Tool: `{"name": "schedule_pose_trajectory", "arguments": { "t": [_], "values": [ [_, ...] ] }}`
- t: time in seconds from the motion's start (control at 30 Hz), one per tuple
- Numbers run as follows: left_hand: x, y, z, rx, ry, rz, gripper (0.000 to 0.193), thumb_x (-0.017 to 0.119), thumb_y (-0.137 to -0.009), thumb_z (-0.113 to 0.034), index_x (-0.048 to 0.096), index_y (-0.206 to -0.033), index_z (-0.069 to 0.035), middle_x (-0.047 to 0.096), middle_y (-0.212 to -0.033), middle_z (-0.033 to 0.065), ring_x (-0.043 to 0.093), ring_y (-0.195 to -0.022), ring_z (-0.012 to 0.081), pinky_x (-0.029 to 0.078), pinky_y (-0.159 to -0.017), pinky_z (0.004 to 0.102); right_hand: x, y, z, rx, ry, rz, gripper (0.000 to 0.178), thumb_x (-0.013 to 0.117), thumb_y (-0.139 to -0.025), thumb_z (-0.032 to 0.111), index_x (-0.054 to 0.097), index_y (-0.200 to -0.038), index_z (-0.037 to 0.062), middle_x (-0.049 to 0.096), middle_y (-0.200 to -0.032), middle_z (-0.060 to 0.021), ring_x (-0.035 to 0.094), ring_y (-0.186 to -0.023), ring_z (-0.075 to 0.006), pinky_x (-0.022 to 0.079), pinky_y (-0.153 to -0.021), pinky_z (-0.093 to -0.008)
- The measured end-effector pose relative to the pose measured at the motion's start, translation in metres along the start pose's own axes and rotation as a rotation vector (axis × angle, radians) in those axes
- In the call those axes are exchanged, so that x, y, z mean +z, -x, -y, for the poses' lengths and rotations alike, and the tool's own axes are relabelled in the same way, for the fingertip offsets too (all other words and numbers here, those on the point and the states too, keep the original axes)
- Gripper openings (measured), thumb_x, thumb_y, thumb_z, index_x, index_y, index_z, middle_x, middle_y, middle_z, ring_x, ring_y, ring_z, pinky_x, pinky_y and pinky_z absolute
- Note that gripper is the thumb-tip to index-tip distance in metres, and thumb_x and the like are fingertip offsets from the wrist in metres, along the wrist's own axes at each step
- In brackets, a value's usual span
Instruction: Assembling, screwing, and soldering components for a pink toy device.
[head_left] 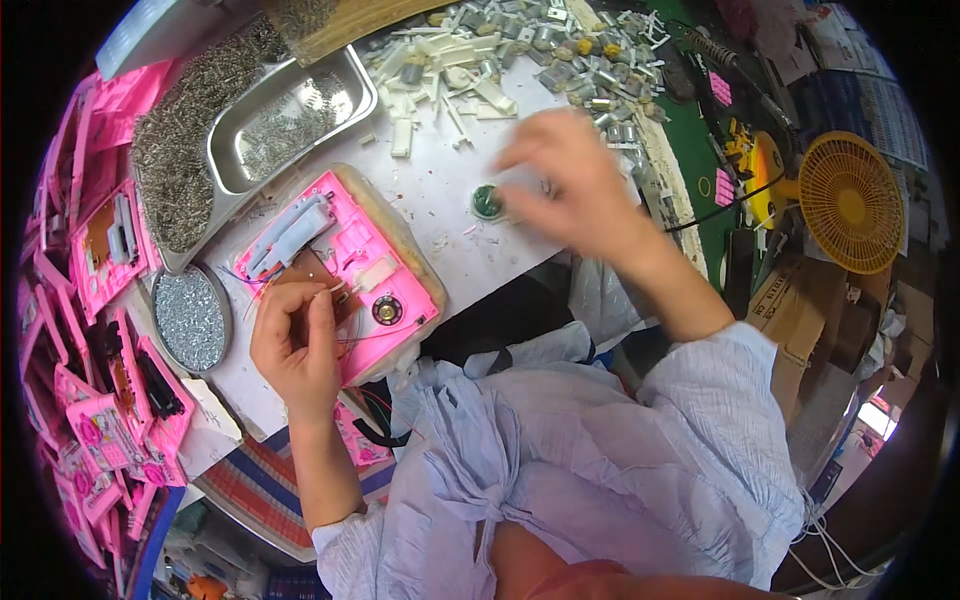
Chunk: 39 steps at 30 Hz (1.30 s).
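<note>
A pink plastic toy housing [345, 220] lies with its inside up on a padded block on the white table. In it sit a grey-blue plastic part [290, 236], a brown circuit board [312, 266], a white block [376, 272], a round speaker [387, 310] and thin wires. My left hand [295, 340] rests on the housing's near left side, thumb and fingers pinched over the board's edge; what they hold is too small to name. My right hand [575, 185], smeared by motion, is raised beside a small round green dish [488, 203].
A steel tray [365, 85] of springs stands at the far left, with more springs around it. Nearer is a round dish [228, 325] of screws. White plastic parts [400, 135] and small motors [590, 70] lie along the back. Pink housings [100, 430] pile up left; a yellow fan [850, 203] stands right.
</note>
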<state>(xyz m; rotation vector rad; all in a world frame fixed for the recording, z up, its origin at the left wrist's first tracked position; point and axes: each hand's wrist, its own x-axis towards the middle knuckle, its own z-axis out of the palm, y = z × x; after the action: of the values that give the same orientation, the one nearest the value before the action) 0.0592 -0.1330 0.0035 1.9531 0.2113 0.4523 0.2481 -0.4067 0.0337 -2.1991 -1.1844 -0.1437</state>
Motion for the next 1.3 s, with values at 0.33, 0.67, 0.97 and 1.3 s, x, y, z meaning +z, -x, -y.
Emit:
{"name": "schedule_pose_trajectory", "arguments": {
  "t": [0.33, 0.67, 0.97, 1.3],
  "values": [
    [0.015, -0.029, -0.032, 0.099, -0.047, 0.059, 0.013, 0.071, -0.087, 0.003, 0.067, -0.099, 0.003, 0.064, -0.09, 0.0078, 0.057, -0.067, 0.0099, 0.043, -0.056, 0.0233, -0.025, 0.024, -0.041, 0.243, 0.271, 0.08, 0.019, 0.073, -0.077, 0.018, 0.067, -0.092, 0.0082, 0.063, -0.1, -0.0083, 0.055, -0.105, -0.0323, 0.045, -0.091, -0.0455],
    [0.034, -0.052, -0.067, -0.299, 0.275, 0.513, 0.021, 0.072, -0.097, -0.017, 0.068, -0.108, 0.0, 0.064, -0.073, 0.0004, 0.056, -0.06, 0.0044, 0.044, -0.054, 0.0232, -0.008, -0.014, 0.043, 0.028, -0.608, 0.143, 0.027, 0.075, -0.084, 0.007, 0.067, -0.109, 0.0052, 0.068, -0.087, -0.009, 0.07, -0.078, -0.0259, 0.055, -0.069, -0.0358],
    [0.051, -0.082, -0.088, -0.351, 0.368, 0.714, 0.025, 0.065, -0.102, -0.024, 0.07, -0.101, 0.0, 0.065, -0.072, 0.0034, 0.059, -0.065, 0.0072, 0.047, -0.059, 0.0271, -0.006, 0.015, 0.032, 0.48, -1.267, 0.031, 0.013, 0.074, -0.09, 0.0, 0.066, -0.1, -0.0007, 0.073, -0.093, -0.0116, 0.073, -0.08, -0.0188, 0.059, -0.073, -0.0309],
    [0.103, -0.284, 0.007, 0.271, -0.694, 0.166, 0.02, 0.068, -0.087, -0.023, 0.077, -0.091, -0.006, 0.074, -0.089, 0.0193, 0.072, -0.089, 0.0374, 0.058, -0.081, 0.0457, -0.015, 0.026, 0.001, 0.565, -1.978, 0.028, 0.021, 0.082, -0.085, 0.006, 0.063, -0.092, -0.0004, 0.07, -0.087, -0.0171, 0.07, -0.074, -0.0233, 0.058, -0.064, -0.034]
  ]
}}
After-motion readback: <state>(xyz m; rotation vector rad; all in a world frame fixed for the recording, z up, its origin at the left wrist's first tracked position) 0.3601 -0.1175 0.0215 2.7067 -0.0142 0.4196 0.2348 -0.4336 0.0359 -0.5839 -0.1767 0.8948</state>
